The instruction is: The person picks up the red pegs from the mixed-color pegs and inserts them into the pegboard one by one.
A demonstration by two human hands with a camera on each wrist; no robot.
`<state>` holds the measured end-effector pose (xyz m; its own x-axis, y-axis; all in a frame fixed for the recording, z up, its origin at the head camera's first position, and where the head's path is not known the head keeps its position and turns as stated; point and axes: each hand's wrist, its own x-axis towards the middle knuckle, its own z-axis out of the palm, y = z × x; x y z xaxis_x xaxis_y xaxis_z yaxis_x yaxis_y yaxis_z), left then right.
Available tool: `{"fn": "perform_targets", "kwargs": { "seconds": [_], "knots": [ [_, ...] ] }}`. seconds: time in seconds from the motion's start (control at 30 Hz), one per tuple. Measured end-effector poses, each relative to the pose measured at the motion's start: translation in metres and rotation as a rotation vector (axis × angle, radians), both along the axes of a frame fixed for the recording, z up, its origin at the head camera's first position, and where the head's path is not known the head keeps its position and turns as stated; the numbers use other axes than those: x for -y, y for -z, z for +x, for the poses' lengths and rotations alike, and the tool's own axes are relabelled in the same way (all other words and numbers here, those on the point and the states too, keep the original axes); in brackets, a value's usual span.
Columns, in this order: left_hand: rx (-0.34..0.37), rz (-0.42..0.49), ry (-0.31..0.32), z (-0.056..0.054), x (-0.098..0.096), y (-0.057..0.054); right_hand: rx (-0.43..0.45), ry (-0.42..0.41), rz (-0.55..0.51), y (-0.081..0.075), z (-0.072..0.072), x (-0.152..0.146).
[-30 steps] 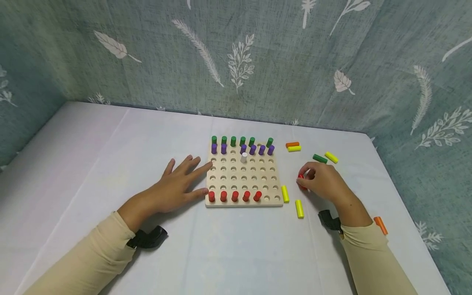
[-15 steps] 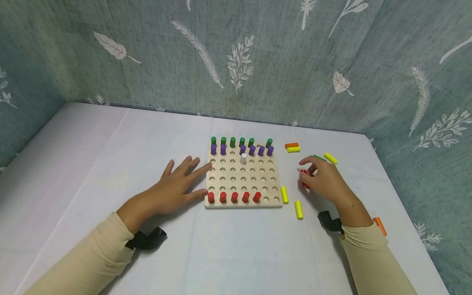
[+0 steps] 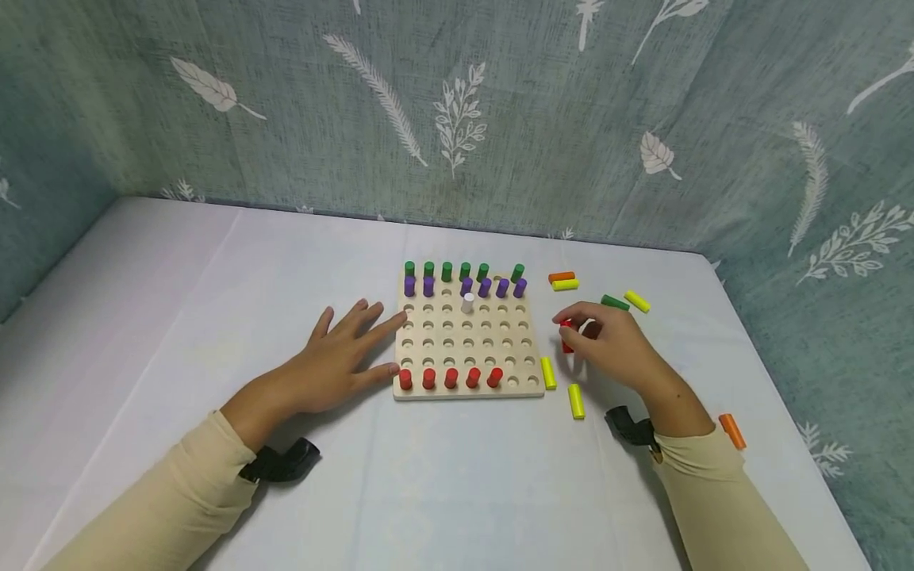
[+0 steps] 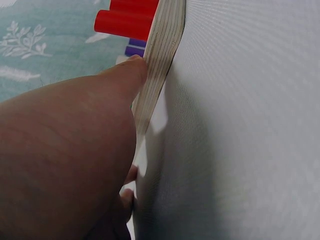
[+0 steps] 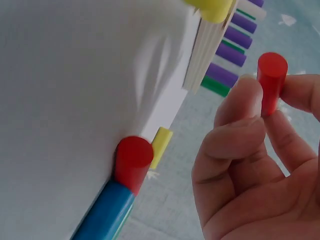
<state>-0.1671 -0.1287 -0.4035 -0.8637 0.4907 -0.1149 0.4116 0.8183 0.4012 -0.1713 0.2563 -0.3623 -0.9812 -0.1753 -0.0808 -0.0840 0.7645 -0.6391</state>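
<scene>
A square wooden pegboard [image 3: 477,352] lies flat, with green and purple pegs along its back, one white peg [image 3: 467,303] and several red pegs [image 3: 451,378] in the front row. My left hand [image 3: 336,365] lies spread at the board's left side, thumb and index fingertips right at its edge. To the right of the board, my right hand [image 3: 610,345] pinches a red peg [image 5: 272,82] between thumb and fingers, upright in the right wrist view. Another red peg [image 5: 134,162] lies on the cloth near a blue peg [image 5: 105,210]; in the head view the hand hides the blue one.
Loose yellow pegs [image 3: 576,401] lie by the board's right edge. Farther back are an orange peg [image 3: 561,277], a green peg [image 3: 615,303] and more yellow ones. Another orange peg [image 3: 732,431] lies beside the right sleeve. A leaf-patterned curtain [image 3: 500,159] stands behind the table.
My right hand has moved left toward the board, with the red peg in its fingers. The green peg behind it shows more than half a second ago. My left hand stays put.
</scene>
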Motion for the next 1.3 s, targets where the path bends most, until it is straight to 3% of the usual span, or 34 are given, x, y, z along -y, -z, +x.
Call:
{"fn": "perform_targets", "kwargs": {
  "seconds": [0.27,1.0,1.17,1.3],
  "knots": [
    [0.0,0.006,0.0,0.003,0.001,-0.001,0.012,-0.059,-0.055,0.001,0.003,0.008],
    [0.007,-0.003,-0.003,0.002,-0.001,0.0,0.053,-0.124,-0.032,0.0,0.013,0.027],
    [-0.022,0.008,-0.001,0.001,-0.001,-0.004,0.028,-0.145,-0.053,-0.001,0.013,0.03],
    [-0.002,0.013,-0.001,0.003,-0.001,-0.007,0.041,-0.169,-0.073,-0.003,0.015,0.032]
  ]
}}
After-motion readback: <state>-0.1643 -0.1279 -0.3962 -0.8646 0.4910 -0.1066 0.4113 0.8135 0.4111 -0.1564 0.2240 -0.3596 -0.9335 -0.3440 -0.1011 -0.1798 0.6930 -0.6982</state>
